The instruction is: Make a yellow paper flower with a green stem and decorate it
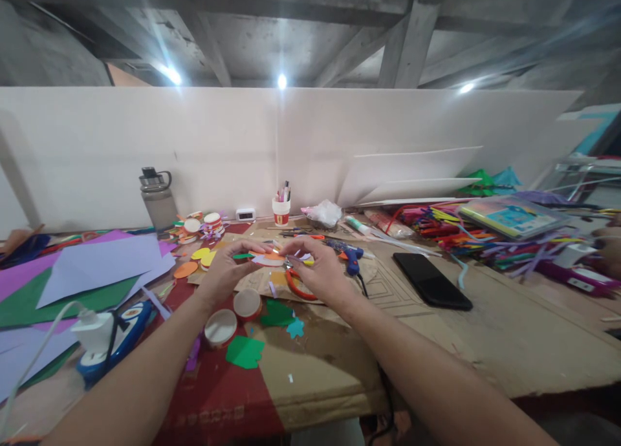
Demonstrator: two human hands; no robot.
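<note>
My left hand [228, 268] pinches a small round paper piece [270, 258], orange and white with lilac and green bits at its edges. Close against its right side, my right hand [313, 265] is closed on what look like orange-handled scissors [301, 289], with a bit of metal between thumb and forefinger. The fingers partly hide both things. Below the hands stand two low white paper cup pieces, a nearer one [220, 328] and a farther one [247, 304]. Green paper scraps [245, 351] and a blue flower-shaped cutout [295, 328] lie beside them on the cardboard.
To the right lie a blue glue gun [353, 262] and a black phone [431, 281]. Coloured strips and a plastic case [514, 216] are heaped farther right. Paper sheets [101, 265] and a blue power strip [119, 342] are left. A bottle [159, 203] and pen cup [281, 212] stand behind.
</note>
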